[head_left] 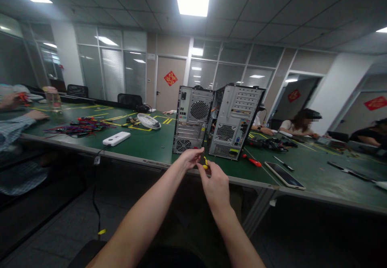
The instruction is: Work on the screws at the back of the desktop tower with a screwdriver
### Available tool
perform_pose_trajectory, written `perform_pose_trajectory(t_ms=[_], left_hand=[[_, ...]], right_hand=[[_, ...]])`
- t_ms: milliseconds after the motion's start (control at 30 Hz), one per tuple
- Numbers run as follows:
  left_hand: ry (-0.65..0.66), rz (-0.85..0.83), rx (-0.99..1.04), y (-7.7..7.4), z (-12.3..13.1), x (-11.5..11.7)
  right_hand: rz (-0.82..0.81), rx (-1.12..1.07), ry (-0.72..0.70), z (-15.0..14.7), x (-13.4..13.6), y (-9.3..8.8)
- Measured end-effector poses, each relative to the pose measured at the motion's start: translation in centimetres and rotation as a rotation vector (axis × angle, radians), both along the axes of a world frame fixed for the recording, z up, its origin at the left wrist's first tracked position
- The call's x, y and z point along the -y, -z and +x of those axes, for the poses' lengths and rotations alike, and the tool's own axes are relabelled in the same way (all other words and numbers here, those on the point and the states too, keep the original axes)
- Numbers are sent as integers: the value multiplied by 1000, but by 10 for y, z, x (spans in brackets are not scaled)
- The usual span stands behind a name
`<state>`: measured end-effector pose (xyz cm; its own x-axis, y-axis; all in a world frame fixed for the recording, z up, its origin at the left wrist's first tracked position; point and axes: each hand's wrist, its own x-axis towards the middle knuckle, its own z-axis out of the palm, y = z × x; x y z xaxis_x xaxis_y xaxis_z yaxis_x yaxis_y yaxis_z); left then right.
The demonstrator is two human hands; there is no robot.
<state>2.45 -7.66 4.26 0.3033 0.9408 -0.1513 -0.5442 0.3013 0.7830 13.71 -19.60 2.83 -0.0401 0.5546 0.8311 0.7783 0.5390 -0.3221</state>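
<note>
At the table's front edge, my right hand (pixel 217 179) is closed on a small yellow piece (pixel 205 166). Its curved end sticks out between the thumb and fingers, and its exact kind is not clear. Close beside it, my left hand (pixel 193 158) has its thumb and fingers drawn together. Whatever those fingers hold, if anything, is too small to see. Just behind both hands stands a grey computer tower (pixel 193 117), its rear panel facing me. A second computer tower (pixel 231 123) is upright to its right.
Left on the green table (pixel 145 147) are a white power strip (pixel 116 138), a bundle of coloured wires (pixel 81 126) and a white mesh fan cover (pixel 148 121). Rightward lie a red-handled tool (pixel 254 162), a phone (pixel 284 175) and a black cable pile (pixel 272 143). Other people sit around the table.
</note>
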Motion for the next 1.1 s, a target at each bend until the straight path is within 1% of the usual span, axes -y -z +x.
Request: perform_pose_trajectory(t_ms=[100, 200, 367, 467, 733, 1100], left_hand=[[-77, 44, -21, 1, 5, 5], [-110, 75, -33, 2, 6, 10], [-68, 130, 47, -1, -3, 18], [-43, 137, 53, -2, -7, 20], [-35, 141, 73, -4, -1, 15], [-52, 156, 62, -8, -2, 20]], right_hand=[[19, 14, 4, 2, 4, -5], [-20, 39, 13, 1, 10, -10], [-52, 65, 7, -2, 16, -12], [-46, 94, 28, -3, 17, -12], [-43, 134, 40, -2, 16, -13], [-16, 123, 37, -2, 14, -13]])
